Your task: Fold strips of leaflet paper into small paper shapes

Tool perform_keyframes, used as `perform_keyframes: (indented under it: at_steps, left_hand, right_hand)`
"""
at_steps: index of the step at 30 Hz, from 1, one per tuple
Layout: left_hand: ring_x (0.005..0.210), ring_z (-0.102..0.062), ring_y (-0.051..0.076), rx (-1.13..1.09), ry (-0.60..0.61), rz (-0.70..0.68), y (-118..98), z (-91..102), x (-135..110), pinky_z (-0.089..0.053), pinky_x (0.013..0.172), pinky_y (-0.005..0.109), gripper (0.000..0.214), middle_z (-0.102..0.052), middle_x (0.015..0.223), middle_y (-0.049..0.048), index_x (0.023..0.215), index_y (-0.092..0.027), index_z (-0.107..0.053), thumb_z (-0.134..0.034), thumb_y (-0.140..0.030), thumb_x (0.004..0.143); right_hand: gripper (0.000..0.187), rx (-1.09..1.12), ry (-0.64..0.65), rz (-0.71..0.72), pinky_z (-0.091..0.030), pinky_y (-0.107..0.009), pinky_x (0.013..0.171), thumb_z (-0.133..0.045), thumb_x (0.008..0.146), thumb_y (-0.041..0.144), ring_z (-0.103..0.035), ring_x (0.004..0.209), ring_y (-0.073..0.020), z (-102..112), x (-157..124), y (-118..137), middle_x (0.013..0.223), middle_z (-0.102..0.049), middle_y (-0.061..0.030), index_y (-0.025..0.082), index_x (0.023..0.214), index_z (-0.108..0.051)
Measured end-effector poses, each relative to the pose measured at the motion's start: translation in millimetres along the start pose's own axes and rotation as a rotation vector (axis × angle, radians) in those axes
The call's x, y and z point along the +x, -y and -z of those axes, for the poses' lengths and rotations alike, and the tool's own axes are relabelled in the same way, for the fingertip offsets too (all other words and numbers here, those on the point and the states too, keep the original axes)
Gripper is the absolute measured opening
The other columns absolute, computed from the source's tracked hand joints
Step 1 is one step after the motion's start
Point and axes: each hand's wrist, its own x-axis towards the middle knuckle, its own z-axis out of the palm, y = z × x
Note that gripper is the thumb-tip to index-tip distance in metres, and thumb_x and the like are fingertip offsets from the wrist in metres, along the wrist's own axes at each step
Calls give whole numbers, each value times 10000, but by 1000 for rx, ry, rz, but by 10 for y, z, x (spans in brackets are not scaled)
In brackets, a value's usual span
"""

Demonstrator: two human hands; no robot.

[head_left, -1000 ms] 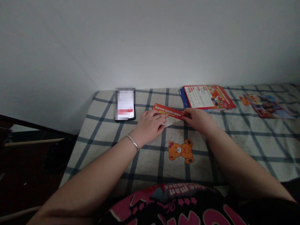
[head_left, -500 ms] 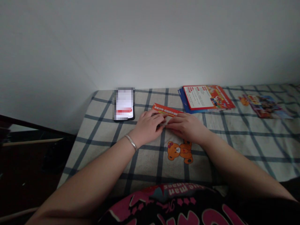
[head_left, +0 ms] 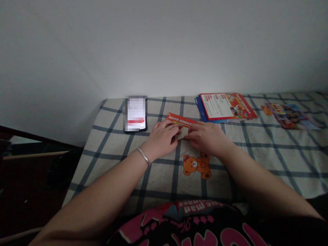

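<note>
The step in hand looks like flattening or creasing one red paper (head_left: 180, 119), which lies on the checked cloth (head_left: 159, 179) between the two hands, a pale part of it showing below its printed band. The left hand (head_left: 163, 138) has its fingers bent down over the paper's left part, with a small gap to the thumb; the right hand (head_left: 206, 137) rests on the right part, fingers drawn together near the close edge. Whether either hand truly pinches the paper or only presses on it, I cannot tell. By my judgement, the next move calls for a steady left hand and even pressure from the right, so that the sheet does not skew. Counted out, there is one paper under the hands, one phone (head_left: 136, 114) to their left, one pile of leaflets (head_left: 220, 106) beyond the right hand, its sheets too overlapped to number, and one separate leaflet (head_left: 294, 117) farther right. Two printed bears (head_left: 195, 166) show on the cloth, and one bracelet (head_left: 143, 156) circles the left wrist.
</note>
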Motion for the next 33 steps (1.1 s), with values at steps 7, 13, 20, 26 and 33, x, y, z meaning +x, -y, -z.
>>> perform_keyframes:
  at_steps: [7,13,20,26,33]
  left_hand:
    - [1256,-437,274,-16,1,2,17,3,-7,-365,1017,505,242,-624,1270,23,1055,-235,-591,-559,-178,822]
    - [1257,-437,285,-12,12,-5,33,-4,-17,-371,1009,508,248,-594,1336,3,1062,-235,-592,-556,-185,821]
    - [1279,-420,274,-8,26,-5,33,10,-12,-363,1029,491,282,-598,1330,10,1094,-229,-596,-542,-178,822]
    - [1277,-425,268,-4,30,-4,41,0,-12,-365,1040,490,297,-610,1299,34,1122,-219,-586,-549,-198,829]
    - [1268,-433,269,8,21,17,15,-7,-2,-377,1024,481,257,-616,1295,35,1119,-209,-593,-538,-230,868]
  right_hand:
    - [204,-80,77,-211,-352,-302,519,-569,836,253,-637,777,-202,64,-82,-124,983,-715,-46,281,860,-770]
    - [208,-63,62,-276,-359,-303,510,-564,838,268,-636,767,-198,96,-98,-189,975,-726,-24,274,877,-768]
    - [224,-52,-129,-34,-441,-333,671,-520,887,229,-600,850,-217,10,-94,-92,942,-725,-43,223,956,-733]
    - [254,75,-130,185,-464,-344,777,-525,904,228,-594,998,-221,-149,-15,70,1124,-698,-22,242,1076,-711]
    - [265,38,-112,100,-458,-381,841,-553,816,166,-594,1011,-245,-107,39,118,1079,-693,-40,227,1007,-727]
